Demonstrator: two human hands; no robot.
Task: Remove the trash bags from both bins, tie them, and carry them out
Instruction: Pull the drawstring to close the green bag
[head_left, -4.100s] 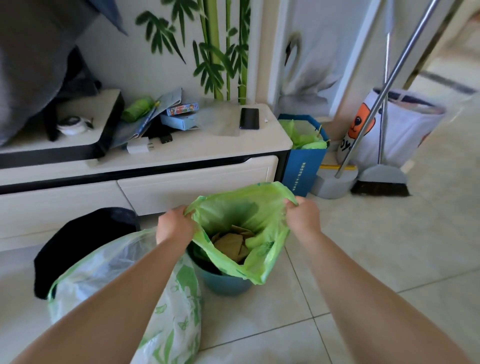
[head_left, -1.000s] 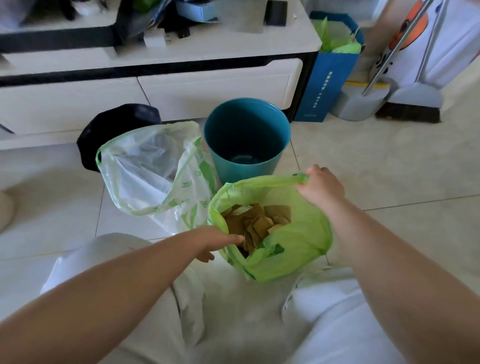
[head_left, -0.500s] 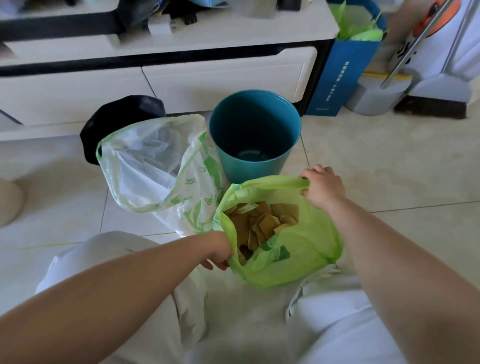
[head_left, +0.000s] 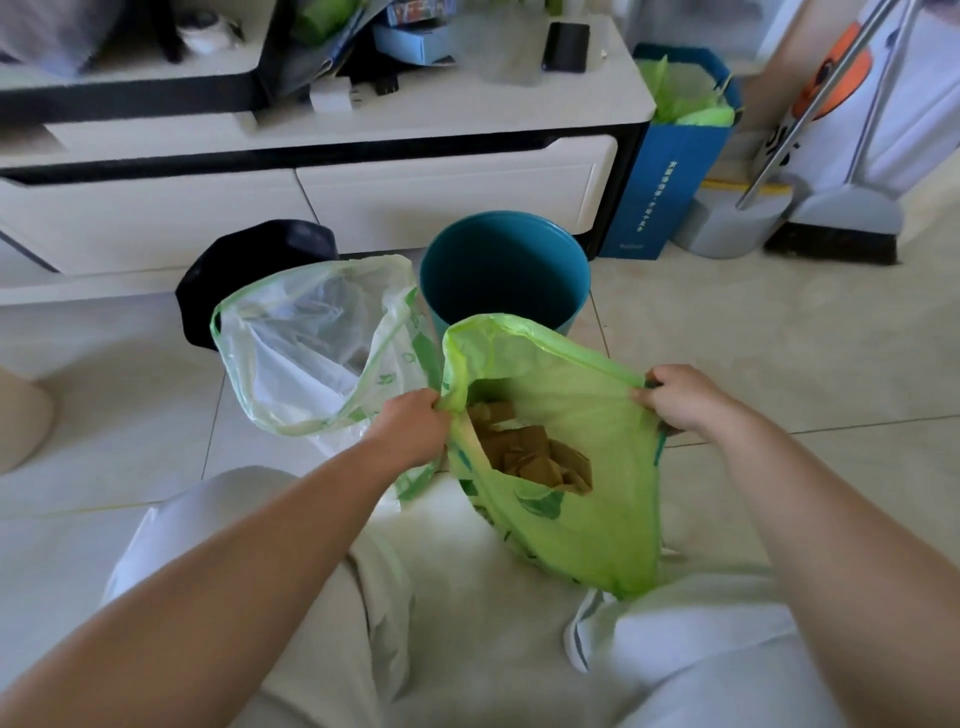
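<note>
A green trash bag (head_left: 582, 514) with brown cardboard scraps inside sits on the floor between my knees, its mouth spread wide. My left hand (head_left: 413, 428) grips the bag's left rim and my right hand (head_left: 680, 397) grips its right rim. Behind it stands the teal bin (head_left: 504, 270), with no bag in it. To the left a clear trash bag with green print (head_left: 311, 353) stands open on the floor, untied. The black bin (head_left: 244, 270) is partly hidden behind the clear bag.
A white TV cabinet (head_left: 447, 187) with drawers runs along the back. A blue paper bag with green plastic (head_left: 675, 171), a dustpan (head_left: 727, 223) and a broom (head_left: 836, 234) stand at the back right. Tiled floor stretches to the right.
My left hand has taken hold of the green bag's left rim. Both hands have pulled the mouth wider apart, and my right hand has shifted to the right.
</note>
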